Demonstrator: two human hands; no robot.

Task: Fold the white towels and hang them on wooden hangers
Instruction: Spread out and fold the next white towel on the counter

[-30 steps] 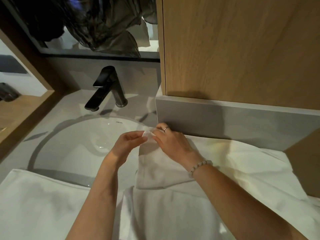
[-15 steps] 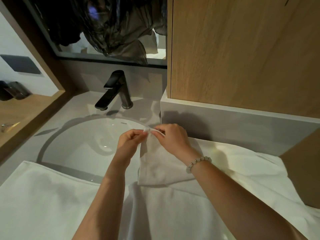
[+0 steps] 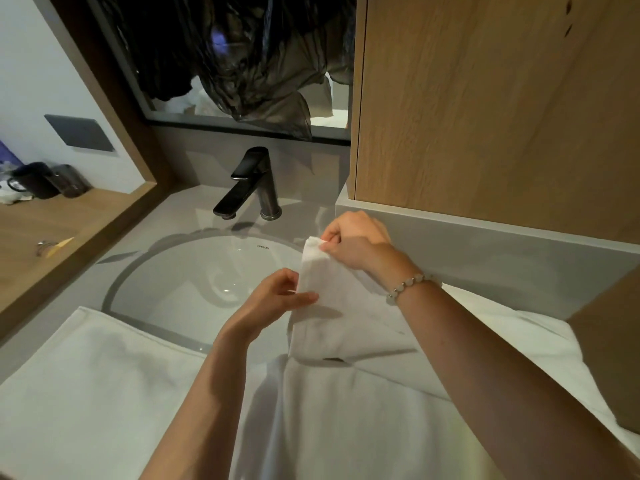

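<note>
White towel, one end held up beside the sink.
Right hand pinches its far top corner; left hand pinches the left edge lower down. The rest lies on the counter, near right. Second towel near left; faucet beyond.

This was a bathroom vanity: a round white basin was sunk into the grey table, with a black single-lever faucet at its far edge beneath a dark-framed glass pane. White towels lay along the table's near edge. Wood panelling rose on the right, and a wooden shelf on the left held a dark mug.
</note>
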